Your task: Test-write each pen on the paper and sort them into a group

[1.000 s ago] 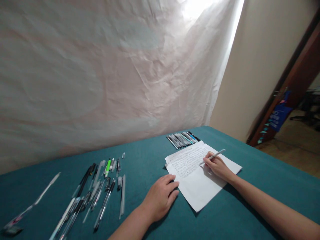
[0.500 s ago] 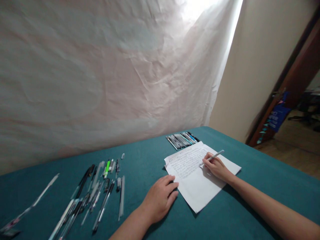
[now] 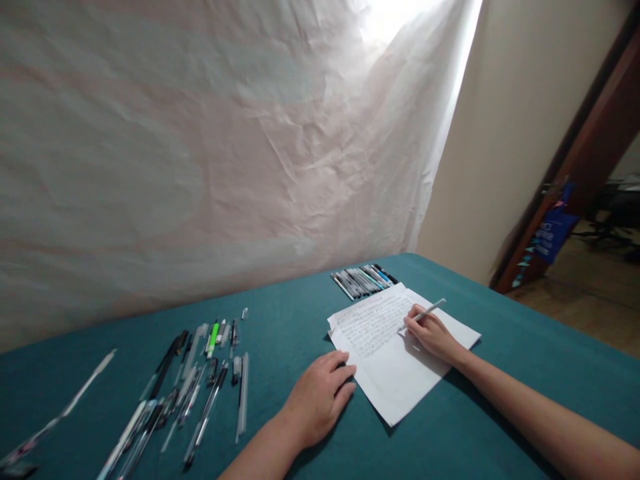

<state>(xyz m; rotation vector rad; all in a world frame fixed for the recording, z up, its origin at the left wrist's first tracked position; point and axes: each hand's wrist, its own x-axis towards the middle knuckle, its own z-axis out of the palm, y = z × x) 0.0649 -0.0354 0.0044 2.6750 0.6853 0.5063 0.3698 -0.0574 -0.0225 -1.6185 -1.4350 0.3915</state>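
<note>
R hand (image 3: pixel 431 333) pinching slim whitish pen (image 3: pixel 431 310), tip at handwritten white paper sheets (image 3: pixel 400 387), rt side of teal-green cloth-covered table (image 3: pixel 285 320); L hand (image 3: pixel 323 397) loosely spread, fingertips at sheets' left edge; row of asst. pens (image 3: pixel 364 281) far side; scattered clear/black pens (image 3: pixel 206 415) left.

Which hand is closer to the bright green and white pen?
Left. The left hand lies right of the green pen, at the edge of the white paper; the right hand is farther right, holding a slim whitish pen.
</note>
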